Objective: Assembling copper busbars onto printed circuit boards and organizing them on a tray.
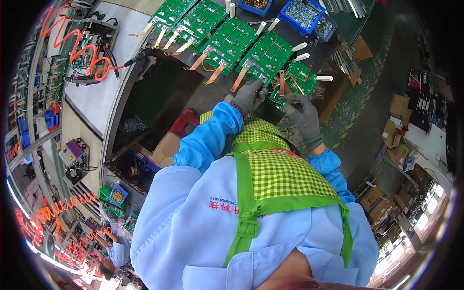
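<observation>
Several green circuit boards [230, 42] lie in a slanting row along the bench, with bent copper strips and white posts standing out from their edges. My left hand [252, 95], in a grey glove, has its fingers closed at the near corner of the smaller board [303, 77] at the row's right end. My right hand [304, 117], also gloved, is curled at that board's near right edge, thumb and fingers close together. What its fingertips hold is too small to make out. Loose copper strips [282, 83] lie across this board, next to my right fingertips.
At the back of the bench stand a blue bin [301, 16] of silvery small parts and a blue bin [256, 6] of brass-coloured ones. Metal bars [344, 63] lie at the right. A red stool [183, 122] is below the bench; a red coiled hose [99, 67] hangs at left.
</observation>
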Demonstrator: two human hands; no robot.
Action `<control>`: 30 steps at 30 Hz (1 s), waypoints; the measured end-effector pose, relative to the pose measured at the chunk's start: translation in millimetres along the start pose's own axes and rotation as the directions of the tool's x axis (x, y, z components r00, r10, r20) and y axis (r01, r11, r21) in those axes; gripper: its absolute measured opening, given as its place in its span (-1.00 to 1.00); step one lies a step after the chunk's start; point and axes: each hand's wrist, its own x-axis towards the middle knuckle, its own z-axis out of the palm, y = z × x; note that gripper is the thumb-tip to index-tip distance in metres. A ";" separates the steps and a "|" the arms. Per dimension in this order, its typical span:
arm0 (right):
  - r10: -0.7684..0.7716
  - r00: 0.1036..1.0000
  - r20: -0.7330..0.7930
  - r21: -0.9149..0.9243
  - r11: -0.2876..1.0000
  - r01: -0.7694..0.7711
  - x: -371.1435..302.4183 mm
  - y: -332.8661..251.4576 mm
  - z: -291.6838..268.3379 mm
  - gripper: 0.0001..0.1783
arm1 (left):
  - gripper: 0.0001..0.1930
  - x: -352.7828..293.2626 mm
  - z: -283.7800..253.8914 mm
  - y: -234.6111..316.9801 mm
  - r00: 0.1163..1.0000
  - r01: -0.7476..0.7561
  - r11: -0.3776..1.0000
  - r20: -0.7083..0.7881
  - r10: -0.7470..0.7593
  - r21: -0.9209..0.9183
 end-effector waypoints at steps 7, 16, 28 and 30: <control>-0.139 0.989 -0.043 -0.168 0.977 0.130 2.5 19.3 14.7 -0.78 | -0.85 -6.9 11.2 8.1 0.997 -0.048 0.942 -0.048 0.068 0.332; -0.193 0.981 -0.012 -0.409 0.896 0.171 10.0 11.2 40.5 -0.78 | -0.89 -8.6 5.4 18.7 0.996 -0.070 0.929 0.070 0.047 0.364; -0.200 0.963 0.179 -0.514 0.816 0.265 24.8 8.1 61.4 -0.76 | -0.69 -15.1 30.9 14.7 0.995 -0.062 0.876 -0.036 0.091 0.478; -0.210 0.953 0.219 -0.514 0.805 0.296 25.1 1.1 60.3 -0.75 | -0.69 -17.5 39.7 15.0 0.984 -0.059 0.825 -0.105 0.142 0.562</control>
